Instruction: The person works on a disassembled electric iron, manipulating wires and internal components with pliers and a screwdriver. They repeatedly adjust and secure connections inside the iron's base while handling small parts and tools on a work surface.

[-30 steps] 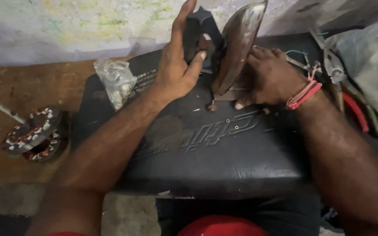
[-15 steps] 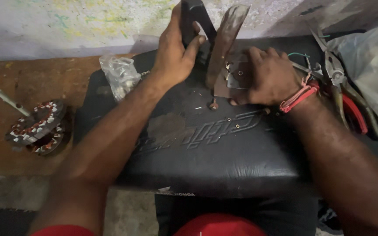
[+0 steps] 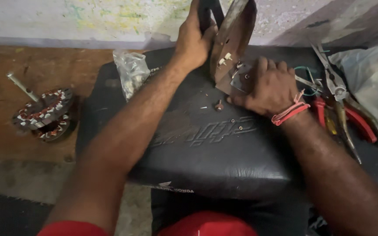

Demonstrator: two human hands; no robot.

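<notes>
while the left hand (image 3: 195,41) grips the upended iron (image 3: 232,37) by its dark handle, the right hand (image 3: 267,85) presses a small metal plate (image 3: 240,81) flat on the black seat (image 3: 206,148) (loose screws nearby); a steady, upright hold looks wise.

Pale stained wall (image 3: 88,17), wooden bench (image 3: 27,65), perhaps concrete floor (image 3: 5,179).

The left hand (image 3: 195,41), open-palmed against the black handle (image 3: 207,13) a second ago, now grips it. The tilted brown metal soleplate (image 3: 232,37) stands steeper. The right hand (image 3: 270,87) has shifted slightly rightward.
</notes>
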